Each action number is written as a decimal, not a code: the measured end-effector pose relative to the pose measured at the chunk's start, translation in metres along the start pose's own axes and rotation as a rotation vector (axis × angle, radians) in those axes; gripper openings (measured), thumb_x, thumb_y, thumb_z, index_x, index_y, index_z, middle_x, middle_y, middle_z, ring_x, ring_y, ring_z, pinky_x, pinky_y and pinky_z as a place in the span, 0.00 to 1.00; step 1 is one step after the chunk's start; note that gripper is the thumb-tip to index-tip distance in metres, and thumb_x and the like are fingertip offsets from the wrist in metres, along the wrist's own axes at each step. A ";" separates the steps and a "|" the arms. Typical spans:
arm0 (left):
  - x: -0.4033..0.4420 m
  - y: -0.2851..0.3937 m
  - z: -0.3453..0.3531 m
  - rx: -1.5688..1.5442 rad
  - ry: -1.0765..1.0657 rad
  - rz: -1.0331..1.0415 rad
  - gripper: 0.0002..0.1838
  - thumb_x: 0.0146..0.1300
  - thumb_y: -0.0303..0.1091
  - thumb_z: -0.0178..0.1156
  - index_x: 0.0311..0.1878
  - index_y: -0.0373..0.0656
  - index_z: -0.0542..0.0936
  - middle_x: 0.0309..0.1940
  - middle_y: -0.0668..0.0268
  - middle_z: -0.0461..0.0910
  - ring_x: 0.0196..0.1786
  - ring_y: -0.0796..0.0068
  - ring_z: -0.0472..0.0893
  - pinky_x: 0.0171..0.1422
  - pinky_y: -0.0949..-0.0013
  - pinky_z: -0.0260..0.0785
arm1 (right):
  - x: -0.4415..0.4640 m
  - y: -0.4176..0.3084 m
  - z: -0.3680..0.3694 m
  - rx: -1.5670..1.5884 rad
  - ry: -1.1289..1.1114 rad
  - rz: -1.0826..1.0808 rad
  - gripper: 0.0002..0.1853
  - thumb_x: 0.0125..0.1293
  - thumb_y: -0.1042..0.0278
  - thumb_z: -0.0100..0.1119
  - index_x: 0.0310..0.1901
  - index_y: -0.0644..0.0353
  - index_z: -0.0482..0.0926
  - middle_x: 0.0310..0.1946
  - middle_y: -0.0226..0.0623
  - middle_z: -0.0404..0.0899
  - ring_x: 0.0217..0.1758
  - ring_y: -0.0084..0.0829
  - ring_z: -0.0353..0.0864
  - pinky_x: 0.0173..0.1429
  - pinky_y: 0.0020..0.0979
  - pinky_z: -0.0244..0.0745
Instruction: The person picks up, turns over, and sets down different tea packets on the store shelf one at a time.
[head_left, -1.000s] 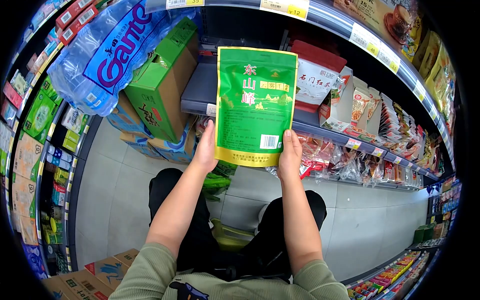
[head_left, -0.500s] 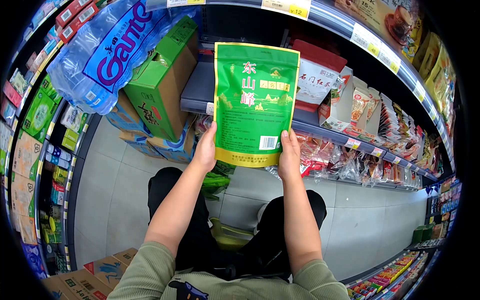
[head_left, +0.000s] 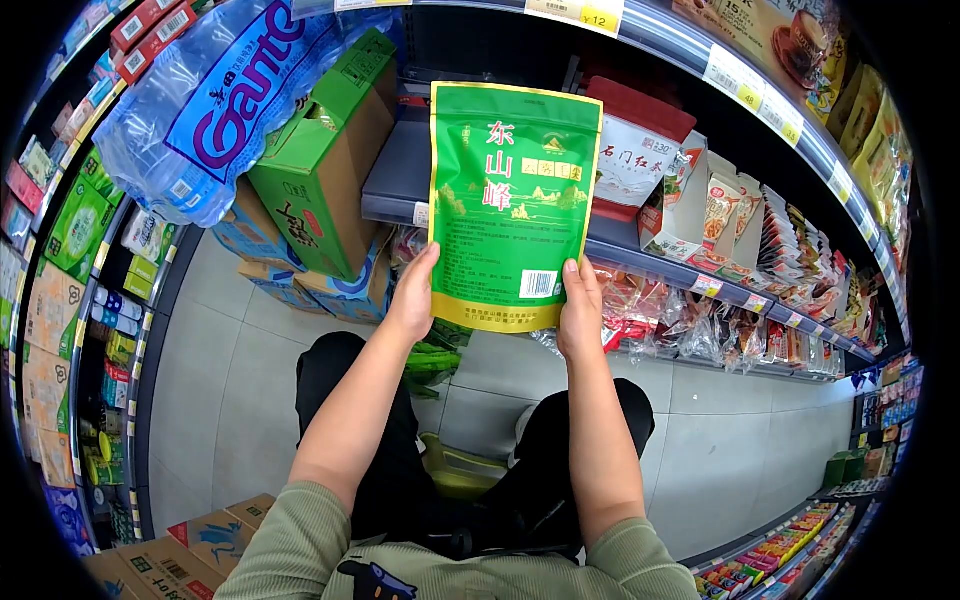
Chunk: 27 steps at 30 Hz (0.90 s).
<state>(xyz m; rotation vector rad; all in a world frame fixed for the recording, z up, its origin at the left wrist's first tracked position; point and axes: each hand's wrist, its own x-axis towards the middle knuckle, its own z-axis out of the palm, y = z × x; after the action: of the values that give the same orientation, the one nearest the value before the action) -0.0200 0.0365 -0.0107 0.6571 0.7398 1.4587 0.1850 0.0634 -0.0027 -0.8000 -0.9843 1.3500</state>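
Observation:
A green tea pouch (head_left: 513, 215) with a gold border is held upright in front of me, its printed side and barcode towards the camera. My left hand (head_left: 412, 297) grips the pouch's lower left edge, and my right hand (head_left: 580, 308) grips its lower right edge. Both hands have their fingers mostly hidden behind the pouch, thumbs at the front edges. Behind the pouch's right side, a white and red tea box (head_left: 632, 165) stands on the dark shelf (head_left: 392, 185).
Shrink-wrapped water bottles (head_left: 215, 110) and a green carton (head_left: 325, 160) are stacked at the left. On the right, a shelf carries an open box of small snack packs (head_left: 720, 215), with plastic-wrapped goods (head_left: 640, 305) below. Cardboard boxes (head_left: 190, 550) stand at lower left on the tiled floor.
Almost nothing differs. The pouch and both hands sit very slightly higher and further right in view; the grip is the same.

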 end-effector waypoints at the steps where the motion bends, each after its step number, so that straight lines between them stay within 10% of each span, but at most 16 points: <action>1: -0.001 0.001 0.002 0.000 0.000 0.000 0.23 0.69 0.43 0.43 0.60 0.38 0.67 0.56 0.66 0.70 0.58 0.75 0.69 0.62 0.69 0.58 | 0.000 0.000 0.000 -0.006 0.000 -0.001 0.17 0.70 0.63 0.43 0.56 0.64 0.69 0.51 0.32 0.74 0.54 0.23 0.69 0.60 0.26 0.60; 16: -0.007 0.012 0.016 0.268 -0.069 0.074 0.26 0.54 0.26 0.60 0.57 0.37 0.67 0.50 0.62 0.74 0.53 0.74 0.72 0.59 0.70 0.61 | -0.001 -0.002 0.002 -0.003 -0.023 0.000 0.16 0.71 0.64 0.43 0.53 0.64 0.71 0.47 0.30 0.75 0.50 0.19 0.70 0.56 0.23 0.62; 27: -0.001 0.001 0.001 0.046 0.000 0.049 0.25 0.70 0.47 0.41 0.61 0.36 0.66 0.59 0.65 0.68 0.60 0.75 0.66 0.65 0.71 0.54 | -0.001 -0.001 0.000 -0.015 -0.031 0.011 0.18 0.70 0.63 0.44 0.56 0.64 0.69 0.50 0.33 0.74 0.53 0.23 0.70 0.60 0.25 0.61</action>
<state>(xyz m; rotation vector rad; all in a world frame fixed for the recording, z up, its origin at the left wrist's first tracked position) -0.0192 0.0355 -0.0092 0.7148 0.7635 1.4896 0.1855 0.0626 -0.0019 -0.7992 -1.0166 1.3694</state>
